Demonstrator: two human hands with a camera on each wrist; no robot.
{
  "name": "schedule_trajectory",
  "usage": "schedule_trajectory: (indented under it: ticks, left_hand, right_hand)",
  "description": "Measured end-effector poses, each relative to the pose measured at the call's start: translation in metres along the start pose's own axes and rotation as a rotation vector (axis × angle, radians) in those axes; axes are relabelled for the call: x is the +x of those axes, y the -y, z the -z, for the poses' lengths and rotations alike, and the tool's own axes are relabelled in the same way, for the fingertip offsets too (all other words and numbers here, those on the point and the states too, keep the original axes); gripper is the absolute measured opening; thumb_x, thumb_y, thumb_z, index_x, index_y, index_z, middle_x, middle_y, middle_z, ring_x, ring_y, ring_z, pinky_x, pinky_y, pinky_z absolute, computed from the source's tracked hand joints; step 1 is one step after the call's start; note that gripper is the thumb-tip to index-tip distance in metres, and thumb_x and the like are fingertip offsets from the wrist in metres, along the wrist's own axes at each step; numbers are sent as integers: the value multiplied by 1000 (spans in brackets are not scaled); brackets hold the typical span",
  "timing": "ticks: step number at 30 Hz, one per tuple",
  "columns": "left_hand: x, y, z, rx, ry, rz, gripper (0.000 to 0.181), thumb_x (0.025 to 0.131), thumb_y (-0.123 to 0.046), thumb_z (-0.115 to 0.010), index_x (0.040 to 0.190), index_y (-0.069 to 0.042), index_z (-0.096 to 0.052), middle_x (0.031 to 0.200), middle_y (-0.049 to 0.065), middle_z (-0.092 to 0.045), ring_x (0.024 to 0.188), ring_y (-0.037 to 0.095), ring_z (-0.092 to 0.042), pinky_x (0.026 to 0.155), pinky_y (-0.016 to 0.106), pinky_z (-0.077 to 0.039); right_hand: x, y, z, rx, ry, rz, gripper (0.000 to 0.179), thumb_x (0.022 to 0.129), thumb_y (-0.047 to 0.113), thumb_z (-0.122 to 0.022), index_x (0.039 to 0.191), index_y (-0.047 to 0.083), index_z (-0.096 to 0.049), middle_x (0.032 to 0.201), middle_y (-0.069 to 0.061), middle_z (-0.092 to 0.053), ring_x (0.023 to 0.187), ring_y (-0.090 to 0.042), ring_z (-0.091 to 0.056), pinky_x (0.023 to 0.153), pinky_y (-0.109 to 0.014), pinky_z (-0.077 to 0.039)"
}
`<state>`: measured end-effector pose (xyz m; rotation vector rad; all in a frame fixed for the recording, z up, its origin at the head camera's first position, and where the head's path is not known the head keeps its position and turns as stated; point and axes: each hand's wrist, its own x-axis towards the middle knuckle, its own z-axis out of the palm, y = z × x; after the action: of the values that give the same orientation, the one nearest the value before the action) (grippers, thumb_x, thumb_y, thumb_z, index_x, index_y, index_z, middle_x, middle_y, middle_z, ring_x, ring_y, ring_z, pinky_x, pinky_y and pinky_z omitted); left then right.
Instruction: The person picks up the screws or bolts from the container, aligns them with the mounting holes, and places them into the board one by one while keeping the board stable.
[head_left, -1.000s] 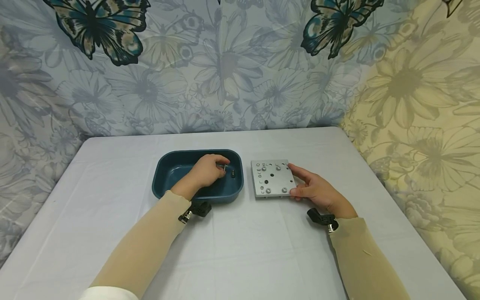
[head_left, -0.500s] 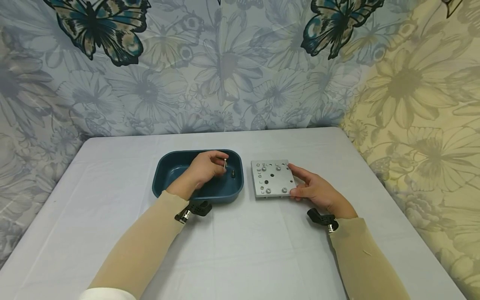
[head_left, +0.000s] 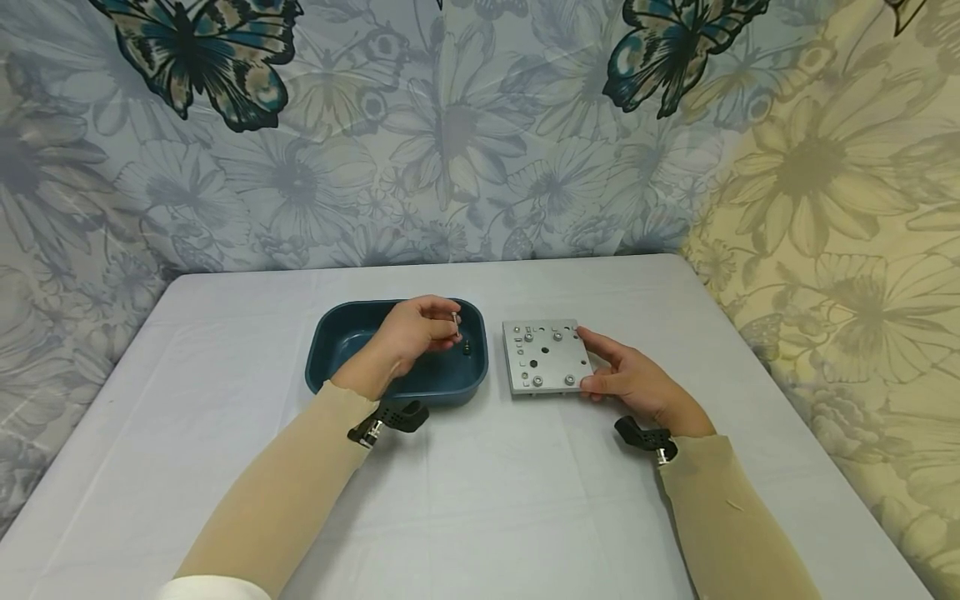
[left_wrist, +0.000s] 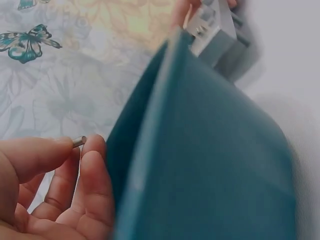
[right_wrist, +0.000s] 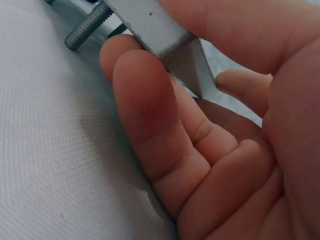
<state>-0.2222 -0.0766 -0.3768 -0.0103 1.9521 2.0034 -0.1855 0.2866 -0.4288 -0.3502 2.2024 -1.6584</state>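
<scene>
My left hand (head_left: pixel 411 335) is over the right half of a dark teal tray (head_left: pixel 347 343) and pinches a small metal pin (head_left: pixel 456 320). In the left wrist view, the pin's shiny round end (left_wrist: pixel 80 141) shows between thumb and fingertips. Small dark hardware (head_left: pixel 467 347), too small to identify, lies in the tray's right end. My right hand (head_left: pixel 641 382) grips the right edge of a square silver metal plate (head_left: pixel 557 364) with holes and several bolt heads. A threaded bolt (right_wrist: pixel 89 27) sticks out beneath the plate in the right wrist view.
The tray and plate stand side by side on a table with a white cloth (head_left: pixel 480 500), with a narrow gap between them. A patterned curtain (head_left: pixel 450 183) hangs behind the table's back edge. Black wrist cameras (head_left: pixel 401 417) are worn on both wrists.
My left hand has lifted from inside the tray, bringing the pin up, then shifted slightly right. The right hand and the plate have stayed in place.
</scene>
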Motion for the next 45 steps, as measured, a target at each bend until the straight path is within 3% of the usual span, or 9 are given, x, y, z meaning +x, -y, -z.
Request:
schedule_trajectory:
  ticks: [8,16,18,24,28,36,45]
  left_hand:
    - [5,-6,-13,-81,22,-17,27,97,-1,-64,123,1,-62,108,16,-64,88,23,-67,76,30,-56]
    - [13,-14,-49,-66,42,-98,20,96,0,-64,116,-2,-68,112,19,-64,88,24,-68,80,33,-56]
    - [17,-15,-58,-21,34,-114,19,97,-2,-65,115,-4,-68,113,18,-65,89,24,-68,79,35,-55]
    - [30,-13,-82,148,-22,-130,14,98,-9,-66,110,-13,-71,101,4,-68,91,20,-68,60,31,-45]
    - [39,-11,-94,269,-44,-169,12,98,-9,-65,107,-13,-71,96,1,-67,88,18,-66,66,30,-47]
    - [53,-9,-111,665,-68,-254,16,99,-12,-64,113,-11,-72,100,-3,-64,92,15,-59,80,32,-50]
    - [60,-6,-118,845,-69,-280,13,99,-13,-63,109,-17,-71,104,-2,-64,91,14,-58,77,28,-49]
  right_hand:
    - [1,-4,2,-9,1,4,94,83,15,-83,159,16,-27,158,-6,-29,72,-23,-62,70,-28,-54]
    - [1,-5,3,8,5,4,94,84,13,-83,159,16,-27,158,-6,-29,72,-23,-62,70,-28,-54]
    - [2,-5,2,13,4,1,94,83,14,-83,159,16,-27,157,-6,-30,72,-23,-61,70,-28,-54]
    - [2,-6,2,18,1,-8,94,83,13,-83,159,16,-28,156,-6,-31,72,-22,-61,68,-28,-54]
    - [1,-4,2,26,1,-12,93,83,13,-83,159,16,-28,156,-6,-32,72,-23,-61,68,-28,-54]
    - [1,-1,2,12,6,-12,93,84,15,-83,159,15,-28,151,-9,-39,72,-23,-62,69,-29,-54]
    - [2,-2,2,27,12,-8,92,84,14,-83,158,15,-28,149,-9,-41,72,-22,-62,68,-28,-54]
